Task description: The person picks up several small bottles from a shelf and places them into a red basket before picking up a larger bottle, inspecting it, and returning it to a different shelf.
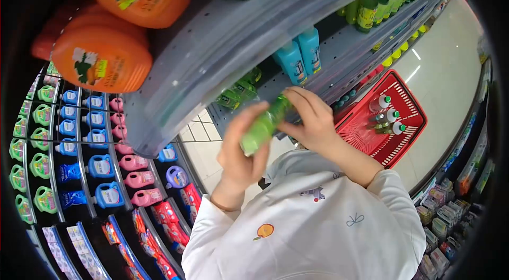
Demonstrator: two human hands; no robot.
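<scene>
I see both hands raised in front of the shelf, sharing one green bottle [265, 123]. My left hand [241, 153] is wrapped around its lower end, fingers [260, 159] curled closed under the base and the thumb up along the side. My right hand [313, 121] is closed over the upper end, fingers bent down around the top so the cap is hidden from me. The bottle lies tilted between them, its lower end toward the left hand and its upper end pointing at the shelf, just below the shelf's front edge [222, 63]. It touches nothing but the two hands.

On the shelf behind the hands stand two blue bottles [300, 57], side by side and upright, and a cluster of green packs [241, 92] lies just left of the held bottle, under the shelf edge. Farther along the same shelf, toward its far end, a row of dark green bottles [371, 10] stands upright. Above, near the top left corner of the rack, two orange jugs [114, 25] hang over the edge.

A red basket [408, 121] sits on the floor to the right, well apart from the hands, with three white-capped bottles [389, 116] lying in it. White sleeves [313, 227] cover both arms.
</scene>
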